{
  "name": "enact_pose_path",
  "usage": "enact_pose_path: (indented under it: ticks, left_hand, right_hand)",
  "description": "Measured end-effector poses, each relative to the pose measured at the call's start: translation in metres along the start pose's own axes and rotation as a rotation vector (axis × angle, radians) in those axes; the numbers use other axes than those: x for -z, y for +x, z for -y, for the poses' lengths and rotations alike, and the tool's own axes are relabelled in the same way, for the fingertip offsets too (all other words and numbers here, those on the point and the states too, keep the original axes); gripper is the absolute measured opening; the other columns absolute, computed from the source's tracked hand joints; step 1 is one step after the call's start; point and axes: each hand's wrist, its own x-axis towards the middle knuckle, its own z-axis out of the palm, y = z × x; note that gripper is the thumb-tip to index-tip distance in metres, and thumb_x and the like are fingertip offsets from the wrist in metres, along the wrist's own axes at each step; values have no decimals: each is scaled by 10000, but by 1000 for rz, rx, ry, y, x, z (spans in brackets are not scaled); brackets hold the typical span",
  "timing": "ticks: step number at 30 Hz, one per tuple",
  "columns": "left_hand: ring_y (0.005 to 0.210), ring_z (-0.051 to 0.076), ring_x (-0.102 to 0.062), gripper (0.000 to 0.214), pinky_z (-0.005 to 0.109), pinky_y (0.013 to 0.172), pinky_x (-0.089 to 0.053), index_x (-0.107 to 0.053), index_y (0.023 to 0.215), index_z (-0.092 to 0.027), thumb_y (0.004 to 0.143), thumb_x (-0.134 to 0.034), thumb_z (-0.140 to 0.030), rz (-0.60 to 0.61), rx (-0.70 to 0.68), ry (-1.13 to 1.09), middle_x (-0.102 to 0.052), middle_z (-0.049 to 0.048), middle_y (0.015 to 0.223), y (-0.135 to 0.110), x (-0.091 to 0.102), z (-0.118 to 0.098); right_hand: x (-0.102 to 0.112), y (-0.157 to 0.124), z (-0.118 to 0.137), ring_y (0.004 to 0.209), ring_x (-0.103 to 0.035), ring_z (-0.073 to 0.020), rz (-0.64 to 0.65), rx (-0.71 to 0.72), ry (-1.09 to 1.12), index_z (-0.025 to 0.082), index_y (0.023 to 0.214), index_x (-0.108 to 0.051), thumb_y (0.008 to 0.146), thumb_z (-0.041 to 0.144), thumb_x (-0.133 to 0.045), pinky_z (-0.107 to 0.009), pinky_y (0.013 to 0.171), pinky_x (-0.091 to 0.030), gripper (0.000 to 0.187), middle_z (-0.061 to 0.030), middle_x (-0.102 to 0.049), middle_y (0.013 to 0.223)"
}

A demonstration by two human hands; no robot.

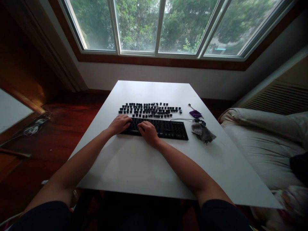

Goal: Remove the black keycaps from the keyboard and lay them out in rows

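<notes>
A black computer keyboard [168,129] lies on the white table, with many of its keycaps off. At its left end my left hand [119,124] grips the keyboard, fingers bent over the top. My right hand [148,132] is over the left-middle part of the keys, thumb and fingers drawn together in a pinch. Whatever is between those fingertips is too small and dark to make out. Behind the keyboard, loose black keycaps [146,110] are laid out in rows.
On the table [134,166], right of the keyboard, are a crumpled grey cloth [204,133], a purple cloth-like item [195,114] and a thin dark-tipped tool [191,106]. A black cable [183,119] runs behind the keyboard. A padded pale seat [262,141] stands to the right.
</notes>
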Motion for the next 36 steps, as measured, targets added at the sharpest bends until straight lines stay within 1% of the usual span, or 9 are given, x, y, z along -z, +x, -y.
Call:
enact_pose_path:
  ticks: [4, 8, 11, 14, 19, 25, 28, 31, 36]
  left_hand:
    - [1011, 266, -635, 254, 422, 931, -428, -716, 1085, -233, 963, -536, -364, 41, -9, 59, -721, 78, 1055, -7, -2, -11]
    - [995, 253, -645, 287, 410, 918, -419, -735, 1083, -239, 978, -535, -417, 59, -12, 28, -730, 71, 1024, -12, -7, -13]
    - [1000, 245, -654, 281, 398, 922, -422, -738, 1126, -258, 957, -566, -404, 68, 1, -25, -736, 64, 1050, -15, -7, -10]
    - [1023, 243, -659, 276, 391, 941, -430, -733, 1150, -271, 931, -585, -350, 78, 21, -81, -744, 52, 1088, -18, -6, -8]
    - [1031, 243, -653, 275, 401, 978, -432, -727, 1137, -266, 884, -621, -293, 30, 67, -143, -759, 31, 1071, -21, -8, -10]
    - [1094, 260, -600, 200, 428, 992, -435, -753, 1029, -260, 867, -646, -308, -20, 68, -107, -713, 49, 1125, -21, -8, -12]
    - [1072, 258, -595, 189, 426, 975, -432, -762, 1008, -263, 859, -657, -313, 11, 51, -83, -709, 47, 1103, -17, -5, -11]
    - [1055, 258, -596, 194, 429, 968, -414, -767, 1018, -269, 867, -656, -317, 56, -3, -37, -715, 44, 1100, -13, 0, -12]
    - [1047, 257, -595, 192, 420, 945, -395, -764, 1024, -270, 903, -625, -327, 125, -65, 37, -722, 43, 1096, -6, 9, -21]
  right_hand:
    - [0, 0, 0, 945, -617, -207, 13, -5, -3, 226, 998, -723, 989, 244, -551, -332, 908, -453, 173, -62, -706, 976]
    - [1, 0, 1, 947, -615, -207, 53, 18, -33, 219, 991, -723, 980, 235, -561, -332, 913, -447, 162, -62, -710, 984]
    - [1, 0, 1, 945, -613, -205, 69, 40, -41, 216, 982, -721, 974, 220, -563, -331, 919, -443, 158, -60, -712, 985]
    - [0, 0, 2, 946, -612, -206, 70, 33, -42, 215, 980, -722, 978, 223, -560, -333, 924, -442, 162, -63, -712, 986]
    - [-1, 1, 1, 947, -610, -209, 81, 28, -43, 216, 980, -723, 977, 226, -563, -337, 923, -444, 161, -66, -711, 985]
    - [0, 1, 1, 946, -611, -205, 87, 34, -48, 218, 978, -722, 985, 234, -557, -334, 918, -442, 166, -63, -706, 975]
    - [0, 1, 2, 941, -611, -204, 88, 40, -48, 216, 978, -720, 990, 241, -554, -334, 917, -441, 168, -62, -706, 973]
    - [0, 0, 2, 941, -611, -202, 89, 47, -43, 217, 978, -719, 984, 232, -560, -330, 915, -440, 160, -60, -707, 976]
    - [1, 0, 2, 941, -606, -198, 97, 42, -53, 224, 992, -720, 980, 231, -572, -325, 913, -436, 149, -54, -707, 983]
